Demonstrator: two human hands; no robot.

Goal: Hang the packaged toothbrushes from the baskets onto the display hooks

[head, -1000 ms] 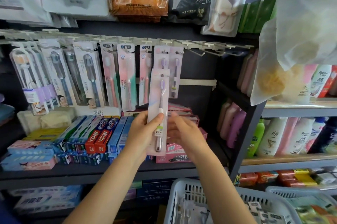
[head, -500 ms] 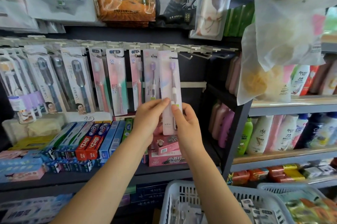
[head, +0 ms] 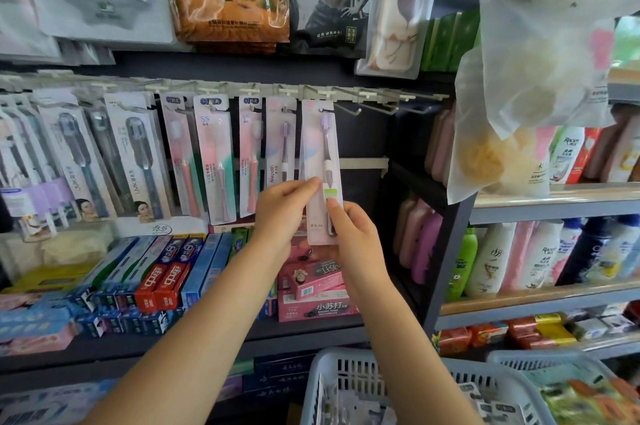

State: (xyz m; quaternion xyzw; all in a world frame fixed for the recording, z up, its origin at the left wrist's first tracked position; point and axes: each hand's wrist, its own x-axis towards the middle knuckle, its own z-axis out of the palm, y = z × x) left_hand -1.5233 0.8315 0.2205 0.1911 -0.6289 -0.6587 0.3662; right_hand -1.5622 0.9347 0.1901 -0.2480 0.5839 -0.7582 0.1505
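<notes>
Toothbrush pack (head: 320, 161) pinched in both grips, left hand (head: 282, 213), right hand (head: 353, 234), hook contact indistinct.

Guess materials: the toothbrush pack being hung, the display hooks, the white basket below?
Toothbrush pack: looks like printed card with a clear plastic blister, judging by glare over the brush. Display hooks: thin, pale grey, likely coated metal wire or plastic; cannot tell which. White basket: moulded plastic, matte, with slotted walls.

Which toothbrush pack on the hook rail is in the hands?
The rightmost pack, with the purple brush. Left hand pinches its left edge, right hand holds its lower end. The other packs hang untouched to its left.
</notes>
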